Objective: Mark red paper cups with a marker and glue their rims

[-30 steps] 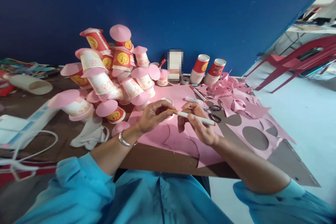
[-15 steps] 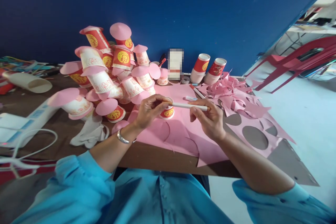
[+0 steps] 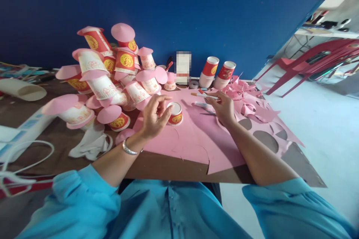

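Note:
My right hand (image 3: 223, 110) pinches a white marker pen (image 3: 204, 96) with an orange-brown end pointing left, low above the pink paper (image 3: 193, 134). Empty, my left hand (image 3: 154, 117) hovers with its fingers curled and apart. Beside its thumb stands a short red and white paper cup (image 3: 177, 119), upside down on the paper. Under and near my right hand lie a red-tipped pen (image 3: 201, 91) and a pale tube-like item (image 3: 199, 104). A dark thin tool there is partly hidden.
Paper cups with pink cone tops (image 3: 126, 61) are piled on the left. Two cup stacks (image 3: 209, 71) stand at the wall. Pink scraps (image 3: 241, 93) and cut-out sheets (image 3: 265, 140) lie right. A white cloth (image 3: 91, 142) and cable (image 3: 52, 149) lie left; a red chair (image 3: 305, 63) stands beyond.
Both hands held the pen between them earlier. My left hand has let go and opened. My right hand has carried the pen up and away, over the other pens.

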